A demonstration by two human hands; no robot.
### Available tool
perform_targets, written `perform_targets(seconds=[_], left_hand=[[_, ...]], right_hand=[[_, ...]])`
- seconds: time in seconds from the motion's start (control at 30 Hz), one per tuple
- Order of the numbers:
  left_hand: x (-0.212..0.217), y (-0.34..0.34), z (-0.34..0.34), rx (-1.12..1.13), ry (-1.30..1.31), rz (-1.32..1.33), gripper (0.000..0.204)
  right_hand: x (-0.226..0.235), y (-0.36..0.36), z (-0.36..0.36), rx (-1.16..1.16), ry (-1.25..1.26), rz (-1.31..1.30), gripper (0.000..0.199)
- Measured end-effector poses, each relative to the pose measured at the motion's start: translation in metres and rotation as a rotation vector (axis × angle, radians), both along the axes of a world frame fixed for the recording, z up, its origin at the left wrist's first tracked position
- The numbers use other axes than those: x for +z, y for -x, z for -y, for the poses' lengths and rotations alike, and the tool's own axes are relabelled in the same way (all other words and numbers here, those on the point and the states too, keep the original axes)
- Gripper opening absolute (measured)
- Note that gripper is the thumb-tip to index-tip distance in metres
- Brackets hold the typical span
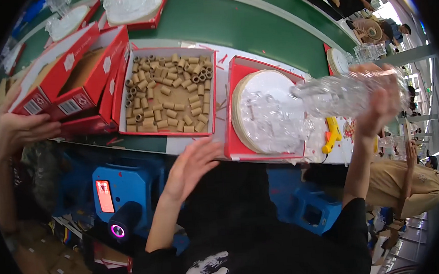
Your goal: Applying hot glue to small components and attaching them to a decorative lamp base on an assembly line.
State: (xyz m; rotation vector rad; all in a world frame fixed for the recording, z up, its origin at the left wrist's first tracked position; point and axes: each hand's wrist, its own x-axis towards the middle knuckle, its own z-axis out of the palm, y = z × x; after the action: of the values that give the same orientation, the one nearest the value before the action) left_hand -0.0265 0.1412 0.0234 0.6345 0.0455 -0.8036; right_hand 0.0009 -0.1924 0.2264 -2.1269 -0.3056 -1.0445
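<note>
Part-filled red tray with its discs in place, a clear plastic bundle held up and not yet set down
The round white discs with tan edges [271, 82] sit stacked inside the open red cardboard tray [232, 147], crinkled clear plastic over their near part; whether it joins the shiny clear plastic bundle [335, 96] above the tray's right side, I cannot tell. The right hand [379, 99], blurred, has its fingers curled around the bundle's right end; the left hand [193, 164] is open, fingers loosely extended, holding nothing, near the shallow red-and-white box [213, 89] of short brown cardboard tubes [170, 114]. At far left, a red tray [145, 26] already carries discs topped with clear plastic, so this one seems partway, the held bundle remaining to be placed
</note>
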Motion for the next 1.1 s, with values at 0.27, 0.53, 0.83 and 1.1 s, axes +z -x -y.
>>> perform_targets(seconds=[0.27,0.53,0.83,1.1], left_hand=[[0.01,-0.093,-0.006,0.347,-1.491,1.338,0.031],[0.002,-0.122,-0.015,0.101,-1.66,1.377,0.022],[0.03,-0.109,0.015,0.252,-1.639,1.331,0.016],[0.044,-0.019,0.085,0.373,-0.953,0.95,0.02]], right_hand=[[-0.02,-0.058,0.004,0.091,0.089,-0.26,0.045],[-0.085,0.09,0.1,-0.557,0.175,-0.607,0.023],[-0.19,0.152,0.195,-0.997,-0.019,-1.049,0.058],[-0.204,0.182,0.231,-0.542,-0.98,-0.947,0.046]])
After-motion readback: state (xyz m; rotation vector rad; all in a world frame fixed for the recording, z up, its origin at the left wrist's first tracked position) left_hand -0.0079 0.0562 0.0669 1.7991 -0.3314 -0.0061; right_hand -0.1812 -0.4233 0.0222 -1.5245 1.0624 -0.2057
